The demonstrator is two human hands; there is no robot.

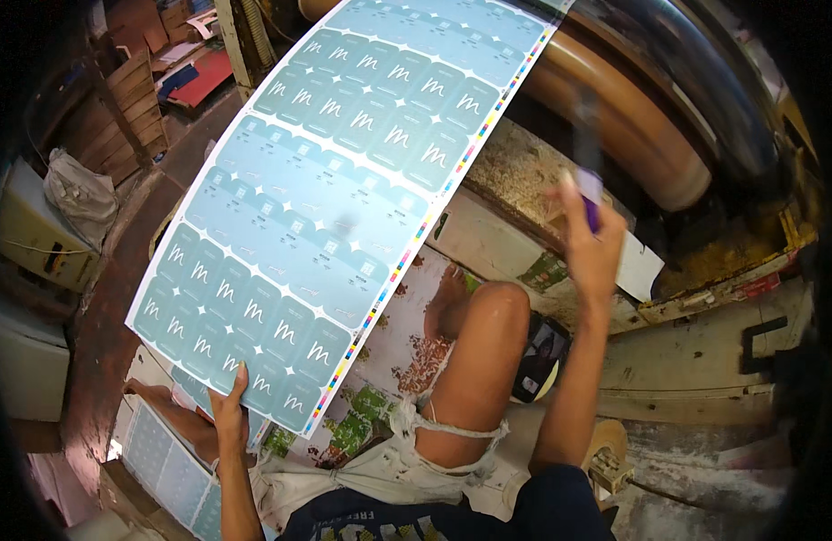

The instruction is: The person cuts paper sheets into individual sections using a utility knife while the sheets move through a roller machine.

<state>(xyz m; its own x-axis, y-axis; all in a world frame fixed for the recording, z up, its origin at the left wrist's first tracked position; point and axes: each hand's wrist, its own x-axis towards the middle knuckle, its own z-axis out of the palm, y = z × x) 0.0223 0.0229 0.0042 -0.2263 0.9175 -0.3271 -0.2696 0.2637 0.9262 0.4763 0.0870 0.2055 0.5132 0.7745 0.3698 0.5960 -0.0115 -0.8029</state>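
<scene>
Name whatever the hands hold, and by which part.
The left hand holds the printed sheet by its near edge; the right hand holds a purple-handled tool by its handle, the far end blurred.

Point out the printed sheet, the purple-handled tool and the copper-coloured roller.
Printed sheet point(319, 197): head view, on the pale blue band near its middle.
Purple-handled tool point(591, 191): head view, on the handle.
Copper-coloured roller point(643, 135): head view, on its curved side.

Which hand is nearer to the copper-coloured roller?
Right: the right hand is near the roller; the left hand is farther away, gripping the lower edge of the printed sheet.
</scene>
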